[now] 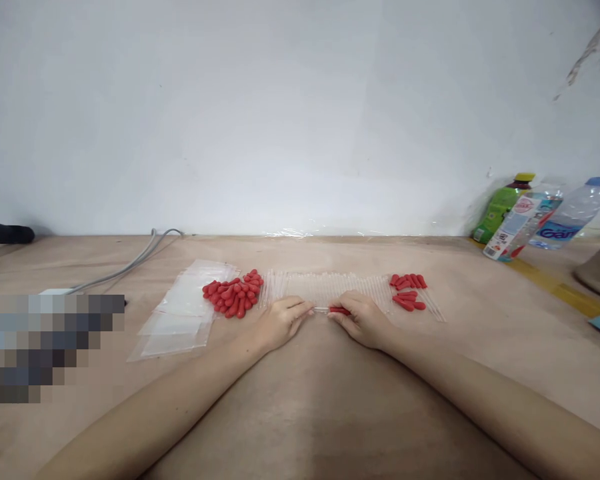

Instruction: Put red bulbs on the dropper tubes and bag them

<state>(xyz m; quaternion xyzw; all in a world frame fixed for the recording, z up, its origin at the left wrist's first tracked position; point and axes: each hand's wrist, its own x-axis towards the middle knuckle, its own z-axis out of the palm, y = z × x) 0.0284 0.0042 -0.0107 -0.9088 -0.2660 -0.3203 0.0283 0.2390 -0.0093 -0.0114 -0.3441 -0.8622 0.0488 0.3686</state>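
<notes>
Tube (321, 309), pinched by left hand (285, 321), appears light, stiff, brittle; hold near its right end. Bulb (339, 310), in right hand (363, 320), appears soft.

Reads in part "Ga…" on the blue label (557, 231) of the blue-capped bottle (586, 205), with unclear last letters. Bears a red round mark (526, 205) and dark characters, illegibly small, on the middle bottle (517, 230). Blurs beyond reading on the green bottle (497, 212).
</notes>
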